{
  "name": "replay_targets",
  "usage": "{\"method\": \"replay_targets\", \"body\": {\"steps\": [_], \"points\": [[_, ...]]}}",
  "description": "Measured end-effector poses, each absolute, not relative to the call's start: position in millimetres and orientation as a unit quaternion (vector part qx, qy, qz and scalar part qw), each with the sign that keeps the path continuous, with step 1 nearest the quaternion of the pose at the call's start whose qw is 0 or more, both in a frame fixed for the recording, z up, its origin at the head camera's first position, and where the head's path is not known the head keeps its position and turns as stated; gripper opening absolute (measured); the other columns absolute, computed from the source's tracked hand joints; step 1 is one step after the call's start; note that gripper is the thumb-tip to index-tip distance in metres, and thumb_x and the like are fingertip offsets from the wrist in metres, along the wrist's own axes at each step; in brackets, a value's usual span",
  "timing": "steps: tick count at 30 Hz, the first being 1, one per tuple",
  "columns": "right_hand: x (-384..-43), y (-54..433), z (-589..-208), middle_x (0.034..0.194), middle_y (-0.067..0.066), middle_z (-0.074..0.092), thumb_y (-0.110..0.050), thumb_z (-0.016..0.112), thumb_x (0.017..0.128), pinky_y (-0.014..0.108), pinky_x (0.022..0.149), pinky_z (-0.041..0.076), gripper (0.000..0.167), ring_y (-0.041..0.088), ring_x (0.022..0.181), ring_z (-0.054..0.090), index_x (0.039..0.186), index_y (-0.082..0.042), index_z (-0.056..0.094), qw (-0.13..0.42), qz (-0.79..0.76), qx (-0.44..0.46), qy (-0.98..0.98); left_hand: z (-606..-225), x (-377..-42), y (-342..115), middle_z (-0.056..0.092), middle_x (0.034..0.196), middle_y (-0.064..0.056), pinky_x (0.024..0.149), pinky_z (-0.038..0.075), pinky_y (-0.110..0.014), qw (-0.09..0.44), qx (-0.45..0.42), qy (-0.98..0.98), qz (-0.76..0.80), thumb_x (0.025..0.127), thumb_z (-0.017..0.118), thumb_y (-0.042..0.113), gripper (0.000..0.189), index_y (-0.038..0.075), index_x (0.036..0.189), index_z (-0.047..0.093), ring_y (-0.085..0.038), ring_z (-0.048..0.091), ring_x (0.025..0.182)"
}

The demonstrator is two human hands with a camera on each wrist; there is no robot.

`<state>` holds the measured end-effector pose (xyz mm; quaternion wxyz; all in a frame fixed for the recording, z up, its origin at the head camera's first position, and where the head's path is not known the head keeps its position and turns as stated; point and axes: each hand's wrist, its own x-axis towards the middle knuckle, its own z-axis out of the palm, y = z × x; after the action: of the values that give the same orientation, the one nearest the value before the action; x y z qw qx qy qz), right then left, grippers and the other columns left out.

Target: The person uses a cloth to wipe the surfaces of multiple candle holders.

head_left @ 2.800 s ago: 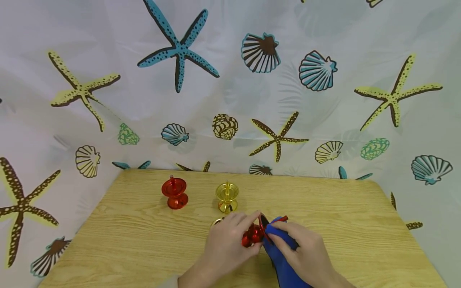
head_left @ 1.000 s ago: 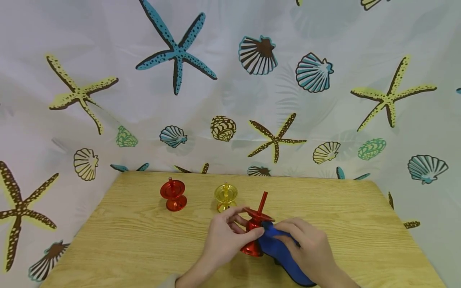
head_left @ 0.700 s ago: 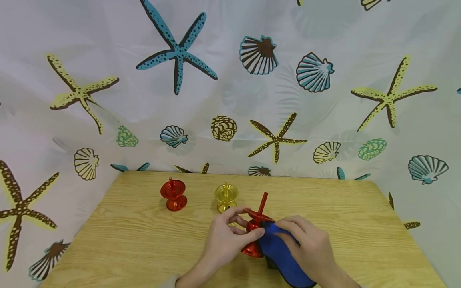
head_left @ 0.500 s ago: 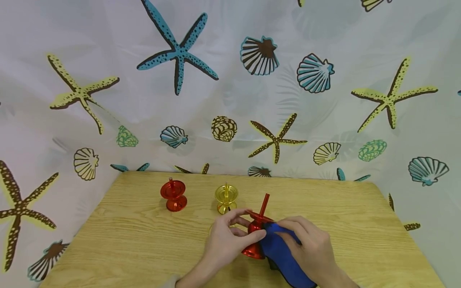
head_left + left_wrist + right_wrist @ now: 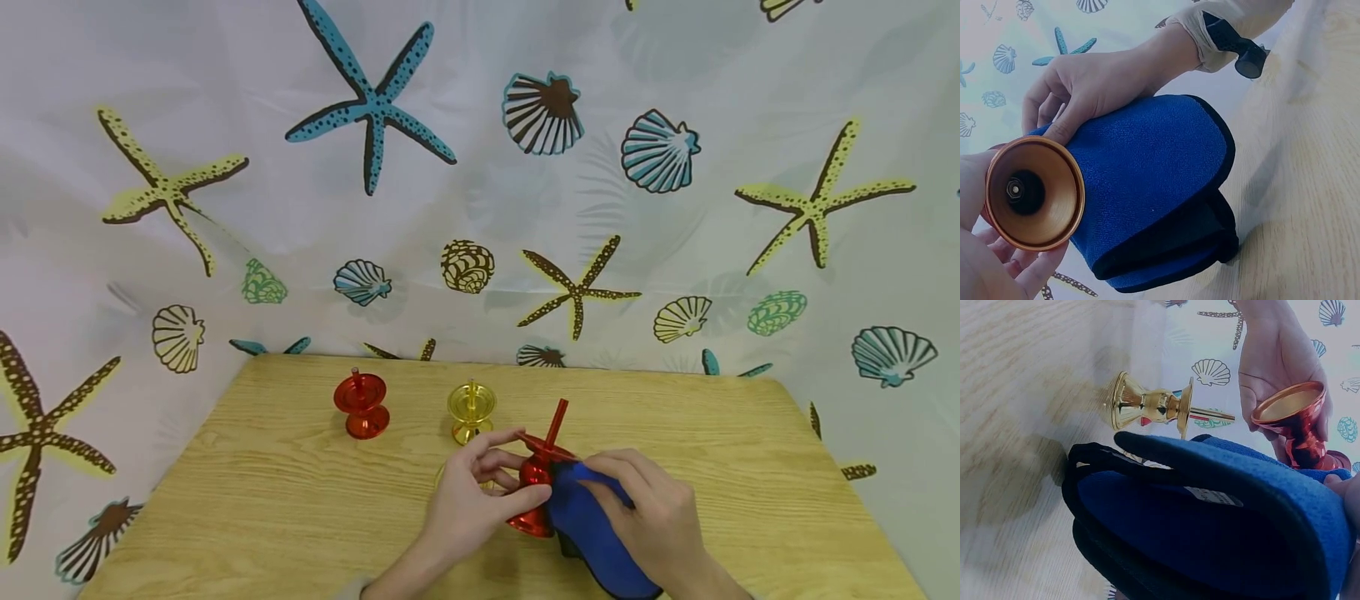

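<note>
My left hand (image 5: 480, 500) holds a shiny red metal candle holder (image 5: 533, 521) by its waist, raised and leaning right, its thin tube pointing up. The left wrist view looks into the hollow base (image 5: 1063, 206), with a nut at its centre. My right hand (image 5: 660, 517) pinches a folded blue cloth (image 5: 600, 533) with black edging and presses it to the red holder just below the dish. The cloth hangs down toward the table, hiding part of the holder's right side. In the right wrist view the red holder (image 5: 1300, 434) shows beyond the cloth (image 5: 1260, 469).
A second red candle holder (image 5: 363, 408) stands at the back left of the wooden table (image 5: 300, 500). Right of it stands a gold candle holder (image 5: 471, 404). Another gold rim (image 5: 440, 477) shows behind my left hand, mostly hidden. A patterned curtain (image 5: 480, 167) closes off the back.
Earlier the held red candle holder lay tipped with its dish edge-on and the cloth at the rim. It now stands nearly upright, with the cloth below the dish. Lately both hands shift slightly right.
</note>
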<state>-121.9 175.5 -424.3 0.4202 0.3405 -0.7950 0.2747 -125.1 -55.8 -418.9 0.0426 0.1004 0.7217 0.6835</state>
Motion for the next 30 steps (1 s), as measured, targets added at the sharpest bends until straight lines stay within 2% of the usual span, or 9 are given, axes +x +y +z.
{"method": "replay_targets", "body": {"steps": [8,12,21,25,30], "points": [[-122,172,-423,0.092,0.003,0.076,-0.036,0.060,0.107,0.022,0.065,0.061,0.033,0.015,0.072,0.075,0.100,-0.009,0.078,0.426,0.276,0.356,-0.785,-422,-124,-52,0.079,0.108,-0.009,0.070,0.057,-0.024,0.010,0.079,0.768,0.636,0.081,0.092,0.024,0.065,0.013,0.140,0.065,-0.013,0.068,0.080],[-123,166,-418,0.091,0.004,0.075,-0.036,0.059,0.107,0.021,0.061,0.059,0.034,0.014,0.068,0.073,0.099,-0.010,0.079,0.429,0.264,0.365,-0.783,-423,-125,-50,0.080,0.107,-0.004,0.068,0.056,-0.023,-0.016,0.078,0.809,0.582,0.081,0.093,0.029,0.068,0.015,0.141,0.065,-0.009,0.068,0.078],[-122,147,-409,0.090,0.001,0.074,-0.037,0.054,0.109,0.020,0.059,0.058,0.038,0.009,0.067,0.072,0.100,-0.012,0.081,0.413,0.226,0.382,-0.796,-425,-121,-47,0.081,0.104,0.001,0.064,0.052,-0.019,-0.088,0.120,0.877,0.457,0.078,0.089,0.023,0.061,0.016,0.135,0.068,-0.004,0.073,0.075],[-122,146,-410,0.089,0.000,0.074,-0.036,0.055,0.109,0.020,0.060,0.058,0.037,0.009,0.068,0.073,0.100,-0.012,0.081,0.413,0.221,0.386,-0.795,-426,-121,-47,0.081,0.103,0.001,0.064,0.052,-0.019,-0.084,0.114,0.876,0.461,0.078,0.089,0.022,0.060,0.016,0.134,0.069,-0.002,0.072,0.074],[-122,151,-413,0.091,0.002,0.074,-0.035,0.056,0.108,0.022,0.064,0.061,0.034,0.010,0.071,0.073,0.101,-0.010,0.079,0.416,0.225,0.390,-0.790,-426,-121,-50,0.080,0.104,0.000,0.064,0.054,-0.021,-0.042,0.089,0.844,0.528,0.078,0.091,0.022,0.064,0.016,0.137,0.067,-0.002,0.069,0.076]]}}
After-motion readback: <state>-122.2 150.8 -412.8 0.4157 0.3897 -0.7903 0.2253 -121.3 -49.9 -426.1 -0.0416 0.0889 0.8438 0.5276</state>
